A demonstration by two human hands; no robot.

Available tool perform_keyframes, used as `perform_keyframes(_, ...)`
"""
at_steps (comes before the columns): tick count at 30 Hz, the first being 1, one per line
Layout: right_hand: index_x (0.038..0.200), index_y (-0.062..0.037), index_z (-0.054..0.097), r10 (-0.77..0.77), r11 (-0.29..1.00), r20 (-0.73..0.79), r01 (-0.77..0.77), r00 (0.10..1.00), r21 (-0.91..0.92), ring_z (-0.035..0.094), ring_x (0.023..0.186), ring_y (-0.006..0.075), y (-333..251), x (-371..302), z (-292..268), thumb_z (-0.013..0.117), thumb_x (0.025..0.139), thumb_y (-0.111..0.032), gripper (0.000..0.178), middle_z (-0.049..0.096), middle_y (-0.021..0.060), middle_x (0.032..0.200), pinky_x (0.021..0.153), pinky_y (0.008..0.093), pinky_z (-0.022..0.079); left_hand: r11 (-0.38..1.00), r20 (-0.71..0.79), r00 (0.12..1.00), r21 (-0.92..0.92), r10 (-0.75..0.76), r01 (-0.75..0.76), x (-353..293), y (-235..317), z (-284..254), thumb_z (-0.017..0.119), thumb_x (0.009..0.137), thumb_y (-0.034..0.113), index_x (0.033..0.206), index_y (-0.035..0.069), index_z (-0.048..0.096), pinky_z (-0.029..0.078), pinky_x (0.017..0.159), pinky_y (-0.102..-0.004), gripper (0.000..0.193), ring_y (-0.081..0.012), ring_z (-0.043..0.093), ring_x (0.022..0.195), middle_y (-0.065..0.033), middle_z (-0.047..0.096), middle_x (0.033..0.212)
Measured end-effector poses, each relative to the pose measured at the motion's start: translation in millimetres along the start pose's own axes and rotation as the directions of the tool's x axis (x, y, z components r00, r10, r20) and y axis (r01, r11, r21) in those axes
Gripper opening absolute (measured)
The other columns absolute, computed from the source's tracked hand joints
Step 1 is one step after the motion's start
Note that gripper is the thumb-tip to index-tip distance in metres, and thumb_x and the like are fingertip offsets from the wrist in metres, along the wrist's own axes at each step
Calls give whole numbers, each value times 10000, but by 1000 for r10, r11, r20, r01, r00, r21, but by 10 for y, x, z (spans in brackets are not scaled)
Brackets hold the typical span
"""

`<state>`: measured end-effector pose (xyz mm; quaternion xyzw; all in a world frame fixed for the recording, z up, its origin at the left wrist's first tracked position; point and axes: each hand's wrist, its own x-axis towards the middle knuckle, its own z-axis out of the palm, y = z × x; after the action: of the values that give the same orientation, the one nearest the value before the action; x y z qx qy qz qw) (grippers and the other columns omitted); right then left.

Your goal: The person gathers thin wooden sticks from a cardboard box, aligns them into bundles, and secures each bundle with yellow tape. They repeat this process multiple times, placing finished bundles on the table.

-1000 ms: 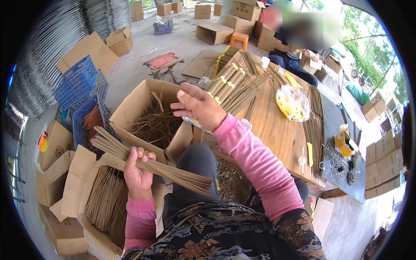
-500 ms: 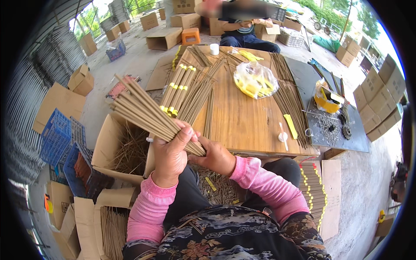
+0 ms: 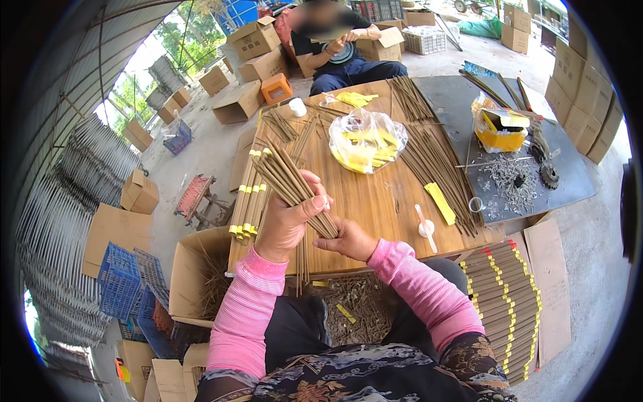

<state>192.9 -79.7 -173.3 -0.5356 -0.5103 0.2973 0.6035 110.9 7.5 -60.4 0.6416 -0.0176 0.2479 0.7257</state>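
My left hand (image 3: 293, 216) is wrapped round a bundle of thin brown sticks (image 3: 288, 175) that look like incense sticks. The bundle slants up and to the left above the table's near edge. At its lower end my right hand (image 3: 351, 240) is closed, with fingers and thumb against the stick ends. Left of the bundle lie brown stick bundles with yellow bands (image 3: 249, 201), partly hidden by what I hold. Beyond my hands sits a clear plastic bag with yellow strips (image 3: 368, 142). Right of them are yellow strips (image 3: 440, 203) and a small white pot (image 3: 426, 229) with a flat stick across it.
Loose sticks (image 3: 435, 161) line the right of the wooden table (image 3: 375, 208). A dark side table (image 3: 562, 181) carries a yellow box (image 3: 502, 130) and metal bits. Banded bundles (image 3: 502, 301) lie at lower right; a cardboard box (image 3: 191, 275) stands at left. A person (image 3: 345, 50) sits opposite.
My view has turned, so the table appears lower and further left. The stick bundle is tilted more upright, still in both hands. The person opposite has raised their hands.
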Motion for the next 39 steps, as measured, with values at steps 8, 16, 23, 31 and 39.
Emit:
perform_keyframes(8,1046,-34,511,86,996,-9,-86,996,26,570,781,155,145,13,-90,679,752,-202,378,605,88,839,722,298,455,1000,-9,1000,-11,-2,2,101,-223,-34,654,730,74,967,54,492,445,718,-351,288,-155,526,667,-40,528,713)
perform_keyframes(16,1016,-17,523,74,994,33,-76,997,72,540,807,101,273,50,-87,661,771,-177,324,615,66,871,740,275,447,1000,16,1000,0,-9,9,53,-306,-106,640,757,90,851,55,496,444,645,-343,176,-161,502,618,-48,493,657)
perform_keyframes(23,899,-20,536,198,941,232,-251,952,226,538,599,106,81,-11,-25,633,797,-185,217,552,16,681,570,233,457,973,-155,985,-228,-70,33,84,-144,-238,614,802,168,861,92,511,439,639,-323,141,-145,490,596,-25,483,663)
perform_keyframes(31,810,-18,502,363,666,498,-593,787,452,492,468,83,-182,-267,222,585,813,-119,130,492,9,592,421,219,435,852,-261,923,-511,-282,116,-247,-378,-532,596,821,182,833,127,511,420,548,-259,102,-96,464,557,13,473,656)
perform_keyframes(39,817,-23,502,407,475,589,-713,698,516,478,440,87,-126,-262,312,568,809,-122,120,499,18,564,400,226,408,683,-183,920,-721,-345,113,-416,-658,-725,614,812,208,820,115,490,428,565,-274,155,-115,476,559,-2,481,652)
